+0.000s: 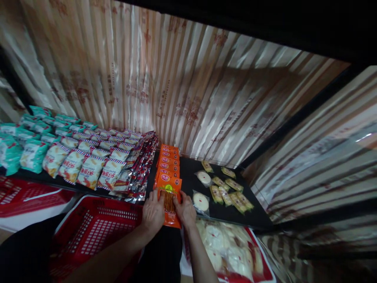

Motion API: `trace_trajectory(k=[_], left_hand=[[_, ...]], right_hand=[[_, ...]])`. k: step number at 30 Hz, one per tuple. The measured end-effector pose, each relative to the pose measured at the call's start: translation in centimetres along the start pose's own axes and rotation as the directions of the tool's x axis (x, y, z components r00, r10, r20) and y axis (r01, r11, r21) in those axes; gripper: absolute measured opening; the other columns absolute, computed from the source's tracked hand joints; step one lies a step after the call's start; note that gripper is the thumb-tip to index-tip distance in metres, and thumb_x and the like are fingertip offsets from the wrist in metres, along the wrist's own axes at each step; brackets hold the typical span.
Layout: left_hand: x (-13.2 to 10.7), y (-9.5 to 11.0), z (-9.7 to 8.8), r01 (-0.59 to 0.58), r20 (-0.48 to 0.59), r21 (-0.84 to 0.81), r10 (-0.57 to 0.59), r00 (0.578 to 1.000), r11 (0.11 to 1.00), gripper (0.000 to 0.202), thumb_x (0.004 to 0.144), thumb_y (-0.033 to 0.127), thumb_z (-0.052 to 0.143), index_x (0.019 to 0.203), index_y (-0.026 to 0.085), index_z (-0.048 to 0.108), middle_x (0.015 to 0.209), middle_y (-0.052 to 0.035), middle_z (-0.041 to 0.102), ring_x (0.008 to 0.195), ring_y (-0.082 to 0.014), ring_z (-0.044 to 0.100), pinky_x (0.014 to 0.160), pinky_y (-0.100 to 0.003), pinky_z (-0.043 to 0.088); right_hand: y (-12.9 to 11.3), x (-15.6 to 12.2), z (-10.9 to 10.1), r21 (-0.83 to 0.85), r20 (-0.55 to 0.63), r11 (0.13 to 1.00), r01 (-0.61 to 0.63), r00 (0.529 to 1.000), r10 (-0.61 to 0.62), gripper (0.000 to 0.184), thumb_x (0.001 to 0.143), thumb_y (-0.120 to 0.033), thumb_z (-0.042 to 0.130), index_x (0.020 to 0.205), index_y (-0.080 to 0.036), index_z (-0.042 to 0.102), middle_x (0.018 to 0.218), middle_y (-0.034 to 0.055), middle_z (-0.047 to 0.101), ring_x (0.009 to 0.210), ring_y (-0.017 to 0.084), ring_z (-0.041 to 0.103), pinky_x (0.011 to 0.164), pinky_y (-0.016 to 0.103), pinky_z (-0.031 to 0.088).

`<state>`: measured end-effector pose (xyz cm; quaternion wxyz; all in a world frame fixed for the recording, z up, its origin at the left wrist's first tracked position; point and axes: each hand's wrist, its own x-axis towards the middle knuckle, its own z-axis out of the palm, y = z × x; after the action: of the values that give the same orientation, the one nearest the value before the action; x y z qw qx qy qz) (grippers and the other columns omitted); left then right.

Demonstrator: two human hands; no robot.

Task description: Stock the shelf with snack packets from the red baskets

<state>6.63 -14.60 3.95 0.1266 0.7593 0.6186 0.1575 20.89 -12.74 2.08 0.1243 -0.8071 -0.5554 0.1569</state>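
Note:
An orange snack packet (pixel 169 204) with a clear window showing brown sticks lies at the front of a row of matching orange packets (pixel 168 160) on the black shelf. My left hand (pixel 153 212) grips its left edge, and my right hand (pixel 184 209) has hold of the right edge. The packet's lower end hangs past the shelf's front edge. Left of the row, shiny red-and-silver packets (pixel 144 161) stand close together. On the right are two round white items in clear wrap (pixel 201 202).
White snack bags (pixel 90 170) and teal bags (pixel 33 155) fill the shelf's left side. Small yellow packets (pixel 232 196) lie at right. Below are a red basket (pixel 97 228) and a red-rimmed crate (pixel 260 255) of wrapped white items. Striped sheeting (pixel 132 78) hangs behind.

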Motion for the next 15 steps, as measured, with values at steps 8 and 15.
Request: trace_trajectory(k=[8, 15], left_hand=[[-6.7, -0.1, 0.3, -0.066, 0.129, -0.214, 0.095, 0.987, 0.975, 0.045, 0.076, 0.008, 0.039, 0.116, 0.018, 0.057, 0.145, -0.0054, 0.031, 0.131, -0.0202, 0.031, 0.105, -0.029, 0.033], [-11.4, -2.4, -0.2, -0.031, 0.216, -0.208, 0.077, 0.973, 0.978, 0.045, 0.073, 0.008, 0.042, 0.113, 0.019, 0.058, 0.150, -0.0032, 0.024, 0.124, -0.0186, 0.043, 0.102, -0.027, 0.037]], right_hand=[[0.1, 0.0, 0.0, 0.041, 0.006, 0.999, -0.001, 1.000, 0.001, 0.050, 0.087, -0.046, 0.039, 0.129, -0.021, 0.044, 0.112, 0.0097, 0.058, 0.102, 0.020, 0.059, 0.081, 0.029, 0.044], [0.1, 0.0, 0.0, 0.049, 0.016, 0.999, 0.013, 1.000, -0.014, 0.052, 0.086, -0.049, 0.039, 0.131, -0.021, 0.044, 0.113, 0.0107, 0.057, 0.102, 0.022, 0.059, 0.082, 0.031, 0.043]])
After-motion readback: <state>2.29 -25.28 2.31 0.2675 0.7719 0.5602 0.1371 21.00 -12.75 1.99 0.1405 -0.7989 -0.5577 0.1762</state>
